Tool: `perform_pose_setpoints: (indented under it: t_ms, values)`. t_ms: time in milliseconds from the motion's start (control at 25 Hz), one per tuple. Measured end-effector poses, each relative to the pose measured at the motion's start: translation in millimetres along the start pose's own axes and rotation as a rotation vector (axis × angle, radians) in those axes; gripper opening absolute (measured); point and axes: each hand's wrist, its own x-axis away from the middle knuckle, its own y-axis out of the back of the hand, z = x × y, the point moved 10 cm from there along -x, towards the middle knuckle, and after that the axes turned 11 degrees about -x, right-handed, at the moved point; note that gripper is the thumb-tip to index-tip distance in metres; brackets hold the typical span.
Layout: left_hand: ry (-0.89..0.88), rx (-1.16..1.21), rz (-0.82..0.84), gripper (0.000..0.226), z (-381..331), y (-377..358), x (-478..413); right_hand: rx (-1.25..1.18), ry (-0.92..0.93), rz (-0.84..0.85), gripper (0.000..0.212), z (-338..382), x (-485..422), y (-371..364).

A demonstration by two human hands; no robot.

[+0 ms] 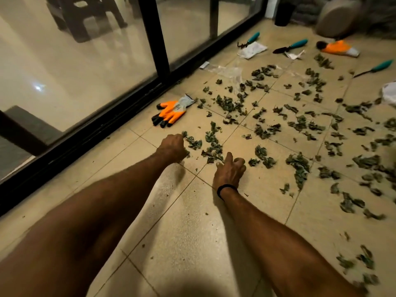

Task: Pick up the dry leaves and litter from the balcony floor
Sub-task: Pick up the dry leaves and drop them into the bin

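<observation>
The left hand (173, 146) curls its fingers under, out of sight, so any dry leaves (214, 146) in its grip cannot be told. The right hand (230, 171) tucks most fingertips beneath itself. Far right of the fingers, a white object (390, 93) is cut by the edge; far beyond them, a rounded brown shape (336, 16) is blurred

Both forearms (120, 202) are bare right up to the frame's edge. A thin black band (226, 189) circles the wrist just behind the right hand (230, 171).
</observation>
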Motion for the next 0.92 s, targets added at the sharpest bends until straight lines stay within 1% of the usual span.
perform_pose_setpoints:
  t_ms: [80,160,240,320,360,400,440,480,520,560,640,720,840,880,920]
  values:
    - [0.009,0.023,-0.006,0.031,-2.6,-12.2,-9.0,0.068,0.085,0.078,0.027,4.4,-7.9,-8.5]
    - [-0.002,0.085,-0.091,0.038,-7.6,-19.6,-17.0,0.070,0.137,0.141,0.028,10.3,-17.2,-9.5]
    - [-0.087,0.197,-0.199,0.051,-24.4,-23.8,-15.6,-0.008,0.113,0.116,0.026,11.7,-33.0,3.5]
    - [-0.205,0.309,-0.231,0.068,-52.7,-33.0,-6.6,-0.056,0.120,0.073,0.022,19.1,-46.2,21.0]
    - [-0.244,0.313,-0.231,0.072,-67.2,-39.0,1.0,-0.053,0.143,0.081,0.021,24.5,-51.8,27.7]
    - [-0.267,0.301,-0.238,0.070,-77.6,-46.6,4.8,-0.031,0.179,0.100,0.021,31.7,-58.8,29.1]
    - [-0.280,0.294,-0.254,0.061,-82.4,-54.3,7.7,-0.005,0.220,0.135,0.025,38.6,-64.4,25.9]
    - [-0.275,0.301,-0.277,0.046,-82.9,-59.9,9.8,0.019,0.248,0.189,0.030,43.8,-67.5,19.0]
    - [-0.251,0.333,-0.303,0.032,-79.2,-63.1,12.4,0.033,0.258,0.250,0.034,46.2,-67.4,11.1]
    - [-0.220,0.376,-0.332,0.022,-73.2,-63.9,13.9,0.042,0.260,0.309,0.036,48.3,-66.9,3.0]
    - [-0.161,0.462,-0.384,0.014,-59.4,-59.9,15.3,0.057,0.265,0.394,0.038,48.7,-62.3,-13.5]
    - [-0.104,0.536,-0.424,0.011,-42.8,-56.8,12.9,0.084,0.273,0.381,0.032,47.1,-57.9,-22.6]
    - [-0.014,0.639,-0.441,0.004,-20.6,-53.3,8.9,0.133,0.292,0.283,0.011,47.0,-60.9,-20.3]
    - [-0.003,0.659,-0.450,0.003,-16.7,-49.7,8.0,0.117,0.282,0.266,0.009,48.2,-64.5,-17.3]
    - [-0.005,0.662,-0.463,0.004,-15.2,-44.7,7.6,0.086,0.270,0.257,0.015,49.8,-69.2,-15.0]
